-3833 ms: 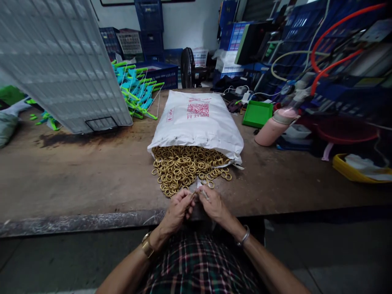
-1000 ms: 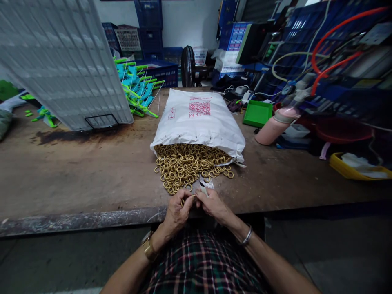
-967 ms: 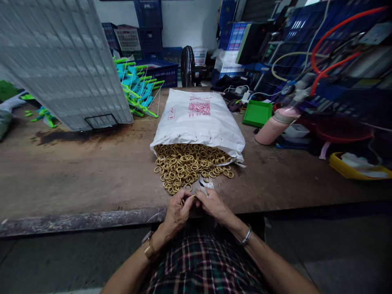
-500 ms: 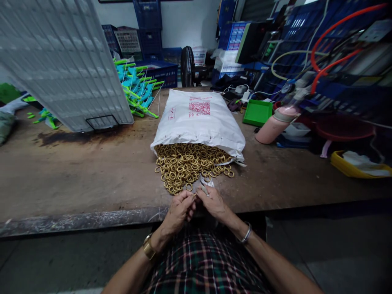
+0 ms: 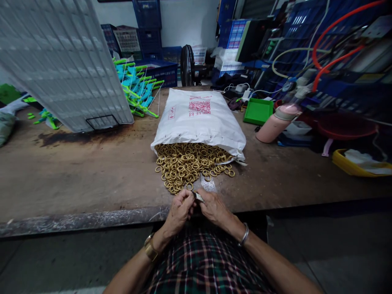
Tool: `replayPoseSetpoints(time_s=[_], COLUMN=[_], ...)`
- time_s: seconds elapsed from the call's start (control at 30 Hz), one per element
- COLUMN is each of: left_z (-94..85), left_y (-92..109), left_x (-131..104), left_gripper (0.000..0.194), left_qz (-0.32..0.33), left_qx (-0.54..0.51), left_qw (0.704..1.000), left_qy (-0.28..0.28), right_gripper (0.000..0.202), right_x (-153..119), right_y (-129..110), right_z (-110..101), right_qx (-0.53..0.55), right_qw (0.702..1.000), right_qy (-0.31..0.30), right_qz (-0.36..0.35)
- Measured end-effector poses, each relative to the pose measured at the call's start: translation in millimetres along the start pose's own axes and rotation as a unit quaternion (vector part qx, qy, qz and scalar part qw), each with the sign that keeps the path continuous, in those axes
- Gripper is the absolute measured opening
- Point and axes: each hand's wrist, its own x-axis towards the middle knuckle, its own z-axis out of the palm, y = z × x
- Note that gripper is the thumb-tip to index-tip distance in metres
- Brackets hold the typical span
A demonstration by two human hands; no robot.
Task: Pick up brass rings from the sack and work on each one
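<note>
Gold-coloured rings point(image 5: 180, 167) spill in a heap from the open mouth of a white sack point(image 5: 202, 118) with red print. In front of the heap, at the table edge, both hands meet. My left hand point(image 5: 180, 208) is closed in a pinch; what its fingertips hold is mostly hidden, though a ring showed there earlier. My right hand point(image 5: 214, 207) is wrapped round a small pale-handled tool point(image 5: 199, 197), whose dark tip points to the left fingertips. One loose ring point(image 5: 190, 186) lies just beyond the hands.
A grey ribbed panel point(image 5: 70, 65) stands at the left, beside green and blue plastic parts point(image 5: 139, 90). On the right are a green tray point(image 5: 258, 111), a pink bottle point(image 5: 275, 124) and a yellow tray point(image 5: 352, 166). A black fan point(image 5: 187, 65) stands behind the table.
The tool in my right hand has swung down, its tip now against the left fingertips instead of pointing up and away. My left hand has hardly moved.
</note>
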Motion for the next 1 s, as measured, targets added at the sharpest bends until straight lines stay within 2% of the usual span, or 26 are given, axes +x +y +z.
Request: replayPoseSetpoints(time_s=[0.2,0.33,0.4,0.53,0.7,0.87,1.0], left_z=[-1.3,-7.2,-8.8,-9.6,-14.8,-20.2,-24.5], left_y=[2,4,6,8,5,7,6], left_x=[-2,-12,-21,-29,-18,-12,-9], left_gripper=[0.031,0.031,0.030,0.028,0.029,0.020,0.021], left_qz=[0.054,0.033,0.017,-0.033,-0.050,-0.069,-0.099], left_qx=[0.049,0.045,0.034,-0.088,-0.226,-0.303,-0.359], left_qw=[0.997,0.998,0.999,0.993,0.973,0.950,0.928], left_qy=[0.006,0.002,-0.020,-0.065,-0.010,0.010,0.017], right_gripper=[0.020,0.021,0.021,0.017,0.016,0.012,0.012], right_x=[0,4,10,26,39,42,40], right_y=[-1,-4,-4,-3,-11,-10,-1], right_z=[-2,0,0,2,9,13,11], right_qx=[-0.032,-0.079,-0.099,-0.137,-0.162,-0.170,-0.121], right_qw=[0.999,0.996,0.994,0.987,0.979,0.978,0.987], right_qy=[-0.043,-0.041,-0.036,0.002,0.044,0.053,0.077], right_qz=[-0.004,0.006,0.027,0.084,0.115,0.112,0.071])
